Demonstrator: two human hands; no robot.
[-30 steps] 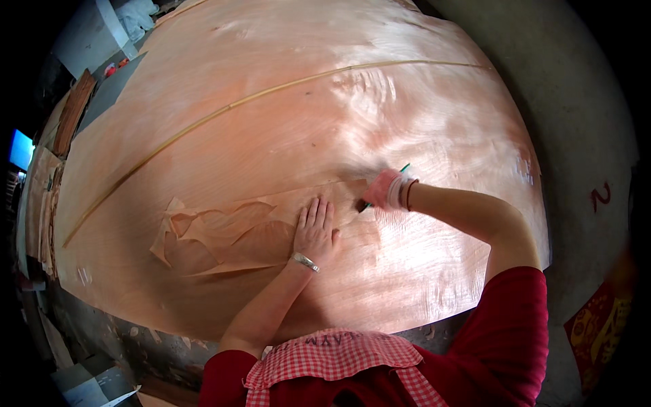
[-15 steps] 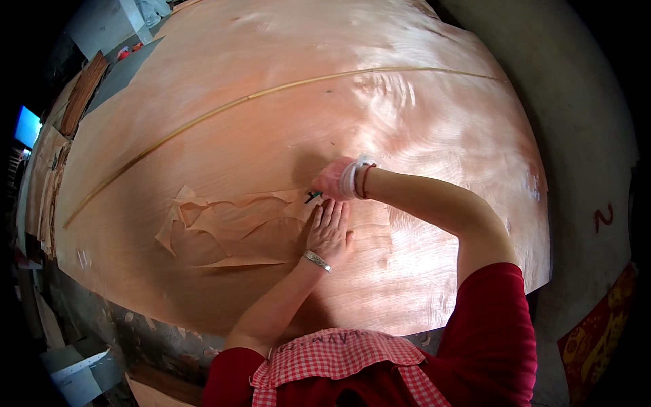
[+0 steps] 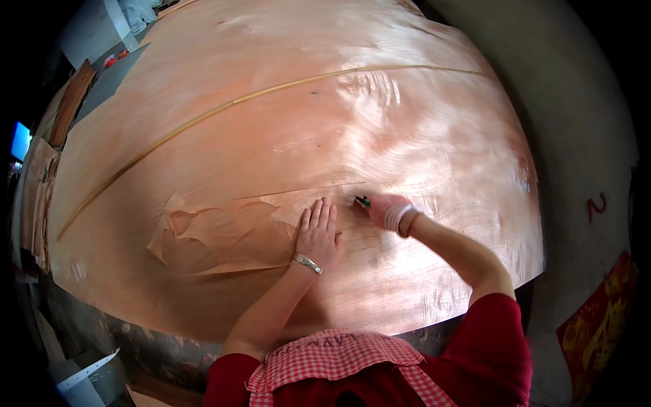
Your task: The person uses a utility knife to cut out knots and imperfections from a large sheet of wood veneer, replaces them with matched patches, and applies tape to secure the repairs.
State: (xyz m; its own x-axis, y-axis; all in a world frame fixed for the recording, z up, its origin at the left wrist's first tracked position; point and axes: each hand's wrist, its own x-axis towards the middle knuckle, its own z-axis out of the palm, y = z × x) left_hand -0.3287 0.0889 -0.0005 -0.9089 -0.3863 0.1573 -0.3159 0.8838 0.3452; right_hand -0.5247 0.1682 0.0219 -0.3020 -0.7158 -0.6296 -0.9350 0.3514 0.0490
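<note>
A broad sheet of reddish wood veneer (image 3: 203,149) spreads beneath both hands. My left hand (image 3: 317,236) lies flat on it, fingers stretched out together, at the right end of a torn, curling veneer patch (image 3: 237,237). To the right, my right hand (image 3: 388,209), in a pale glove with a white cuff, grips a small green-and-dark knife (image 3: 363,201) whose tip points left at the sheet. Its blade is hard to make out. Beyond my left hand runs a thin straight line like a cut edge (image 3: 298,190).
A long thin bamboo strip (image 3: 234,102) lies bowed across the sheet. Stacked veneer pieces (image 3: 71,102) and a lit screen (image 3: 21,140) stand at the left. Scraps litter the dark floor (image 3: 156,342) by the sheet's near edge. A grey wall (image 3: 576,136) is at right.
My right hand has moved right with the knife, away from my left hand. The thin line beyond my left hand now shows farther right. My left hand still presses flat; the view has shifted slightly.
</note>
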